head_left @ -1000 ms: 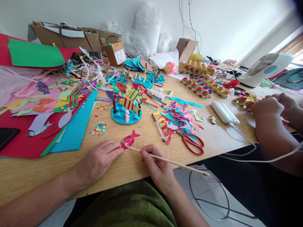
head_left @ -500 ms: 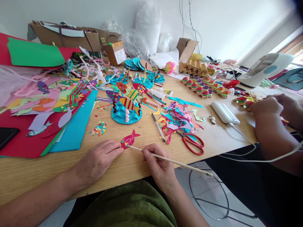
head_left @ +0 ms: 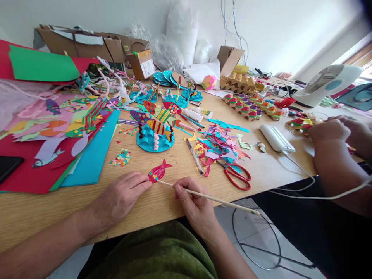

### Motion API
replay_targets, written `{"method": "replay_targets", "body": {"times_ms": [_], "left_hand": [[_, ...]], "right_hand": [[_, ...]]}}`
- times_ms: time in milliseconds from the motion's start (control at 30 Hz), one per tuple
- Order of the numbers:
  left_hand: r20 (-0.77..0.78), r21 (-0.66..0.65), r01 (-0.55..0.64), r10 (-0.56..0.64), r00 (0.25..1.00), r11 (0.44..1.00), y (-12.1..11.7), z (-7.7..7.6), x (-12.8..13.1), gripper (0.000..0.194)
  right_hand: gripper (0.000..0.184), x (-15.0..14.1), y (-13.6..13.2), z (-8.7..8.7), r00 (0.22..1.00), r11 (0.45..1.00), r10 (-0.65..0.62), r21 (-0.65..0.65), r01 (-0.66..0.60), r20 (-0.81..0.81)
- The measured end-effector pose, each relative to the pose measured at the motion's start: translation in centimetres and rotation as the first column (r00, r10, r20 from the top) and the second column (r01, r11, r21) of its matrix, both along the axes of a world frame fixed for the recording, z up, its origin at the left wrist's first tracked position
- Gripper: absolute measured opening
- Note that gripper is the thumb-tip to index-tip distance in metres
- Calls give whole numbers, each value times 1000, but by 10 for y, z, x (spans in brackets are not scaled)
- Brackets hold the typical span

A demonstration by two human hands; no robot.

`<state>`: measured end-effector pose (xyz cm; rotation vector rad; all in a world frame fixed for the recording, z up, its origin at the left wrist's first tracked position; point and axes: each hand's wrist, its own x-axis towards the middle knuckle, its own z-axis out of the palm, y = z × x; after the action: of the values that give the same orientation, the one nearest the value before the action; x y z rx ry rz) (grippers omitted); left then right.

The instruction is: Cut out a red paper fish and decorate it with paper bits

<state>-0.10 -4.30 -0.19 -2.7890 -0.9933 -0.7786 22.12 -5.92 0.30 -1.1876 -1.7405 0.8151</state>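
A small dark-pink paper fish (head_left: 161, 170) lies at the front of the table, with bits of yellow, blue and orange paper near its head. The closed fingertips of my left hand (head_left: 123, 195) grip it by the head end. My right hand (head_left: 194, 201) pinches a thin wooden stick (head_left: 222, 201), whose tip touches the fish by the coloured bits. Just behind, a heap of tiny paper scraps (head_left: 120, 157) lies left of a blue scalloped disc (head_left: 155, 143) bearing several patterned paper fish (head_left: 158, 121).
Red-handled scissors (head_left: 238, 177), a pen (head_left: 194, 156) and paper offcuts (head_left: 219, 143) lie to the right, beside a white power bank (head_left: 276, 138) with a cable. Coloured sheets (head_left: 87, 166) cover the left. At far right, another person's hands (head_left: 331, 130) work at painted egg-carton pieces (head_left: 299, 124).
The stick has shifted very slightly in my right hand, its rear end a little to the left. My left hand and the pink fish have stayed in place.
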Motion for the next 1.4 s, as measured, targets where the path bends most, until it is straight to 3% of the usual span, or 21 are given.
{"method": "replay_targets", "body": {"times_ms": [167,767,1133,1400], "left_hand": [[-10,43,0,0,1000,999,0,2,1,37],[0,19,13,-13,1000,1000,0,2,2,36],[8,-24,9,-9,1000,1000,0,-1,-1,35],[12,9,7,-7,1000,1000,1,0,0,35]], "right_hand": [[22,1,1,-2,998,999,-20,-44,17,-53],[21,-1,5,0,999,999,35,5,-35,-7],[20,-1,4,-1,999,997,15,80,-19,50],[20,-2,4,-1,999,998,2,62,-4,34]]}}
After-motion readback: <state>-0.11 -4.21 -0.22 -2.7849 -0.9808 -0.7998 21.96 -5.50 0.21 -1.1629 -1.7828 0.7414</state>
